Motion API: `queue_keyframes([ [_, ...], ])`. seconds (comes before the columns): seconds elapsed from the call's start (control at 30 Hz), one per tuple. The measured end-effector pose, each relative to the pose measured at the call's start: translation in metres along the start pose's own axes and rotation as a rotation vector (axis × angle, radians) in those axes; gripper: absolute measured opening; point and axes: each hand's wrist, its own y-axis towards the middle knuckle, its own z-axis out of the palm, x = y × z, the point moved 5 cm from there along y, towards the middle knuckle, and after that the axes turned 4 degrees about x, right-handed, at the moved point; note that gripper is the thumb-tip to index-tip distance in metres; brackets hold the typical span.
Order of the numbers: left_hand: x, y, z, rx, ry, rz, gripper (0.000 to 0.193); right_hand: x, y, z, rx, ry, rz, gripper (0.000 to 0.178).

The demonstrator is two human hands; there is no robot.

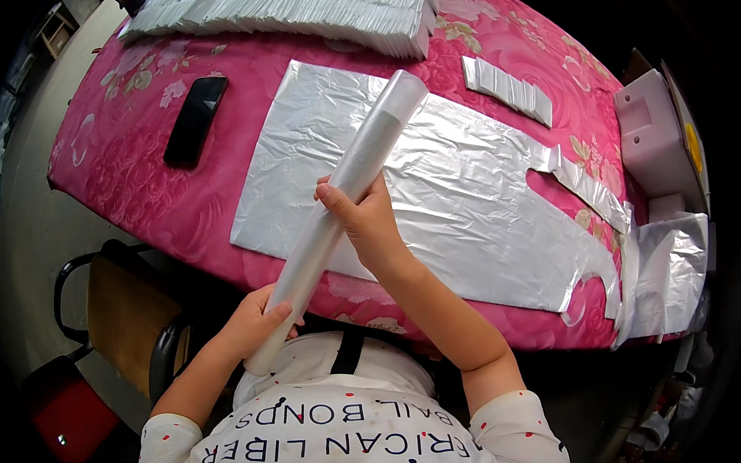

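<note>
Both my hands hold a long roll of pale, translucent plastic film (pixel 373 135), slanted from my lap up over the table. My left hand (pixel 266 321) grips it near its lower end. Higher up, around the middle, my right hand (pixel 364 219) is wrapped about it with the thumb on top. Under and beyond the roll, a stack of thin silvery-white plastic sheets (pixel 462 200) lies flat and creased on the table. Its right end has curved cut-outs and strap-like strips, much like a vest bag or an apron.
A pink floral cloth covers the table (pixel 130 178). A black phone (pixel 197 122) lies at left. Long rows of folded white packets (pixel 307 19) stand at the back, with a smaller row (pixel 508 90) at right. A white foam box (pixel 657 133), crumpled plastic (pixel 670 272) and a chair (pixel 125 314) flank the table.
</note>
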Motion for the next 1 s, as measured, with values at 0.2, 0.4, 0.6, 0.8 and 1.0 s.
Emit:
queue_keyframes([
  [0.2, 0.03, -0.021, -0.016, 0.295, -0.185, -0.27, 0.069, 0.018, 0.021, -0.096, -0.106, -0.217, -0.08, 0.067],
  [0.4, 0.051, -0.029, -0.014, 0.344, -0.349, -0.348, 0.065, 0.028, 0.031, -0.128, 0.063, -0.361, 0.12, 0.033],
  [0.6, 0.043, -0.028, -0.01, 0.323, -0.338, -0.378, 0.066, 0.027, 0.034, -0.109, 0.251, -0.475, 0.226, 0.023],
  [0.8, 0.033, -0.024, -0.006, 0.4, -0.272, -0.325, 0.06, 0.021, 0.036, -0.13, 0.13, -0.5, 0.119, 0.015],
  [1.0, 0.039, -0.034, -0.018, 0.314, 0.006, -0.488, 0.052, 0.075, 0.041, -0.269, -0.303, -0.664, -0.073, 0.016],
])
